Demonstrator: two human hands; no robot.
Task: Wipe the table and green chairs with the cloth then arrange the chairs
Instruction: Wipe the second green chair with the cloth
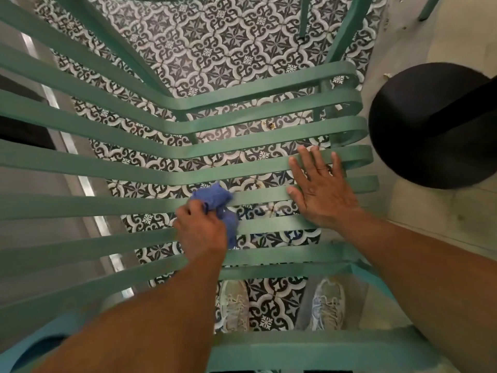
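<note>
Green chair (150, 168) slats fill most of the view from above, running past the left and bottom edges, so the chair's full outline is cut off (its legs show only as short stubs toward the top). Beneath the slats lies a floor (215, 47) of dark and pale patterned tiles, changing to plain pale paving on the chair's right side. Over there, a round black base (419, 125) with a dark post sits just beside the chair's curved slat ends; whatever surface that post carries is out of sight. Through the gaps at the chair's near edge, two pale laced shoes (235, 305) stand on the tiles, partly hidden by slats.

Right hand (320, 187) lies flat with fingers spread, palm down, pressing on the slats near their right-hand ends. Left hand (201, 230) is closed around a crumpled blue cloth (217, 203), which it holds against the middle slats, the cloth bunching out beyond the knuckles. Both forearms reach in from below.
</note>
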